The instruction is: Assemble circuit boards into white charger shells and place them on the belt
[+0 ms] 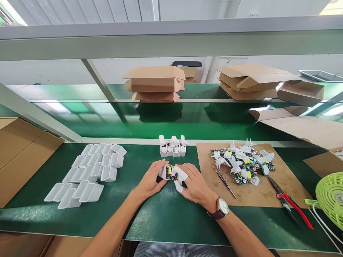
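My left hand [153, 179] is closed around a small white plastic case [162, 172] above the middle of the bench. From its right end shows a circuit board [169, 172] with a yellow component. My right hand [197, 184] pinches the board's other end; its thumb and forefinger seem to wear white covers. How far the board sits inside the case is partly hidden by fingers. Just beyond stands a short row of white cases [173, 151] with white plug pieces on top. On the left, several open white cases [88, 166] lie in slanted rows.
A brown board [207, 192] at right carries a pile of circuit boards with white plugs [242, 160], tweezers [225, 182] and red-handled pliers [291, 203]. A green fan [331, 196] is at the right edge. Cardboard boxes [158, 80] sit on the shelf; another box [26, 153] stands left.
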Action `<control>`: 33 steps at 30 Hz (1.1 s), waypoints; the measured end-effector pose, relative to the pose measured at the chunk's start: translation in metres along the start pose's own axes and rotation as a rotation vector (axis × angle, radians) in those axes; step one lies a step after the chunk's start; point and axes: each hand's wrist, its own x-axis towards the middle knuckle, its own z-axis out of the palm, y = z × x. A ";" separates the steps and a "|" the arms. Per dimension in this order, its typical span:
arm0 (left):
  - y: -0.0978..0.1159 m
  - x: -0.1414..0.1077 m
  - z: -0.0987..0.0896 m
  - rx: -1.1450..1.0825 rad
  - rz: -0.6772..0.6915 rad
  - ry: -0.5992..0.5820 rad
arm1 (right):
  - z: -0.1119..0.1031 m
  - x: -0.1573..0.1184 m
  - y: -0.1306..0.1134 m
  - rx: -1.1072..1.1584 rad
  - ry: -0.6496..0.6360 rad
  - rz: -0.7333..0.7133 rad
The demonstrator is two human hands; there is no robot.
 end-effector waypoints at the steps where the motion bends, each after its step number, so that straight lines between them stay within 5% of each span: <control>1: 0.000 0.000 0.000 0.005 0.003 -0.001 | 0.000 0.000 0.000 -0.001 -0.002 0.001; 33: 0.001 -0.002 0.008 -0.058 0.027 0.012 | 0.008 -0.003 0.001 0.062 -0.040 0.000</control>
